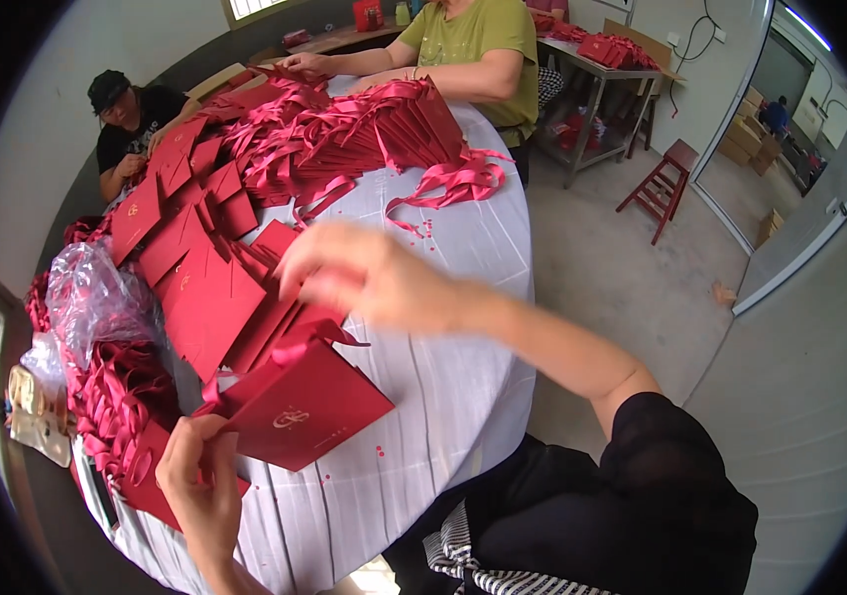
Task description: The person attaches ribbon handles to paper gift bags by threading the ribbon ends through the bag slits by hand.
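Observation:
A small red paper gift bag [309,412] with a gold emblem stands tilted at the near part of the table. My left hand [200,476] pinches it at its left edge, beside a ribbon loop. A red ribbon [295,342] lies across the bag's top opening. Above the bag, my right hand [379,278] is raised and smeared by motion, so its fingers and anything in them are unclear. Just beyond the bag lies a spread of flat red bags [210,307], partly behind my right hand.
A white cloth [463,367] covers the round table. Ribboned bags [354,134] stand packed at the back; ribbons [121,397] and clear plastic [96,297] lie left. Two people [488,50] [136,119] work across the table. A red stool [666,183] stands right.

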A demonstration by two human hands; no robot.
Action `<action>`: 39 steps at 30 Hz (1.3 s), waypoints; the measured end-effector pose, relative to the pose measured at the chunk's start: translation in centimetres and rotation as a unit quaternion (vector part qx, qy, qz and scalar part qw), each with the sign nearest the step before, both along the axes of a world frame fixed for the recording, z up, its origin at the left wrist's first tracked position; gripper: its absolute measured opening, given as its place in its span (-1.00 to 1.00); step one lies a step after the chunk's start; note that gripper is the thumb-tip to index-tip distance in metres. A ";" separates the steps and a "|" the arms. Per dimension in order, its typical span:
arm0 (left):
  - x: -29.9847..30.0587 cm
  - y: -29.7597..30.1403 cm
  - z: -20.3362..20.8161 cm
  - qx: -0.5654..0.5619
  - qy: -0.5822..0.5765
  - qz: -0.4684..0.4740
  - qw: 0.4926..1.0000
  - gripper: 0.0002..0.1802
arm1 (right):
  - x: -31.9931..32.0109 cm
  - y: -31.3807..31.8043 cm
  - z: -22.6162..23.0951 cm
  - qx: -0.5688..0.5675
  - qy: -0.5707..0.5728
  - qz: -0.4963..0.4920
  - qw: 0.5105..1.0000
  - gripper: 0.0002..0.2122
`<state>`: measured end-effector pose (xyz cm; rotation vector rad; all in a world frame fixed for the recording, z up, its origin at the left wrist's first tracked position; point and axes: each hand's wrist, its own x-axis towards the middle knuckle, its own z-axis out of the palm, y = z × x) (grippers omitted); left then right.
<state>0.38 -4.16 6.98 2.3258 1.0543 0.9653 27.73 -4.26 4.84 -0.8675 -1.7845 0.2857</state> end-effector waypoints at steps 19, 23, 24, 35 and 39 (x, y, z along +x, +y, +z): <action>-0.5 2.1 -0.9 0.043 -0.020 0.037 0.998 -0.80 | 6.7 4.3 -3.2 -0.014 -0.100 -0.084 0.991 -0.91; -1.4 2.3 -0.6 0.009 -0.026 0.067 0.997 -0.82 | -0.6 3.2 0.8 -0.169 0.131 0.138 0.967 -0.87; -1.7 2.4 -0.6 0.008 -0.028 0.066 0.997 -0.83 | -2.2 2.1 2.6 -0.234 0.131 0.159 0.950 -0.91; -2.5 5.1 -1.6 -0.086 -0.098 -0.027 0.991 -0.82 | -10.2 0.6 -0.6 -0.148 0.016 0.000 0.989 -0.97; -3.4 5.4 -2.0 -0.168 -0.097 -0.040 0.980 -0.80 | -11.4 0.9 -1.8 -0.132 0.020 -0.048 0.990 -0.94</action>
